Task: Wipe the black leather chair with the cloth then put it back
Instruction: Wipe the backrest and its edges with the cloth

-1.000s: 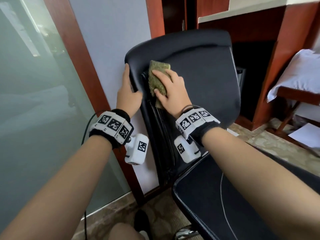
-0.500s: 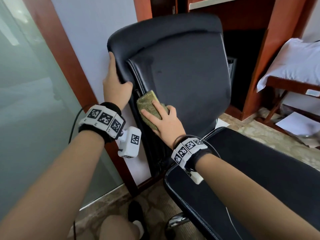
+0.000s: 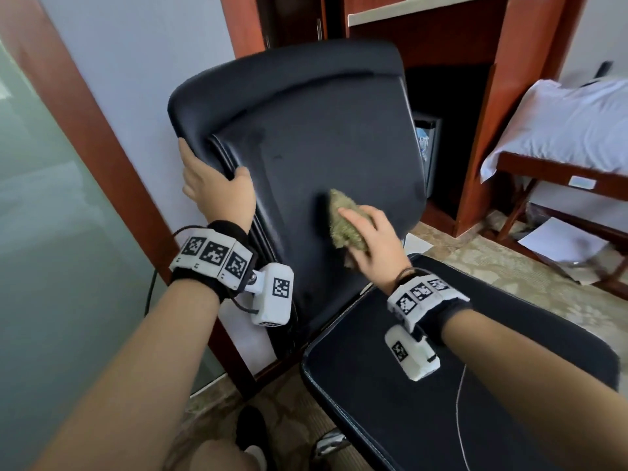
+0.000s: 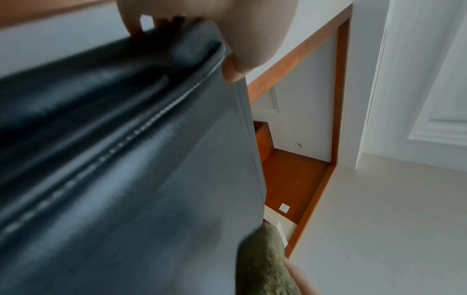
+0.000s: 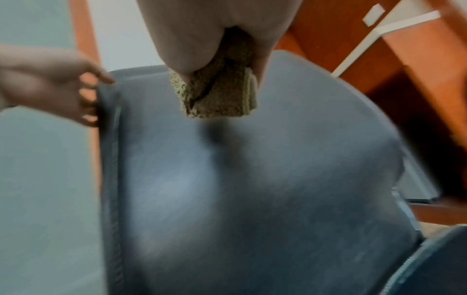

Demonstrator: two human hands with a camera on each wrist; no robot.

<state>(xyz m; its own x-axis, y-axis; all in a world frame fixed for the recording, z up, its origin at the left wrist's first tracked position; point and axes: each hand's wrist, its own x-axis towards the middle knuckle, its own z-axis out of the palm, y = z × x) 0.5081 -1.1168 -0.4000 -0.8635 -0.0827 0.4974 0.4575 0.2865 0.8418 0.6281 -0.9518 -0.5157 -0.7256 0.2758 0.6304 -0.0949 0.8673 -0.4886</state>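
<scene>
Black leather chair (image 3: 316, 141) fills the centre of the head view, its backrest tilted toward the upper left of the frame and its seat (image 3: 441, 385) running off to the lower right. The left hand (image 3: 217, 188) grips the backrest's left edge, fingers curled behind it and thumb hooked over the stitched seam, steadying it. The right hand (image 3: 370, 236) presses a folded olive-green cloth (image 3: 345, 220) against the lower middle of the backrest panel; in the right wrist view the cloth is bunched under the palm with its folded end sticking out against the leather. The wiping step appears to be under way, with the backrest in hand and the seat likely still to do. The next move calls for firm, even passes across the rest of the panel, then the seat, before the cloth goes back.
</scene>
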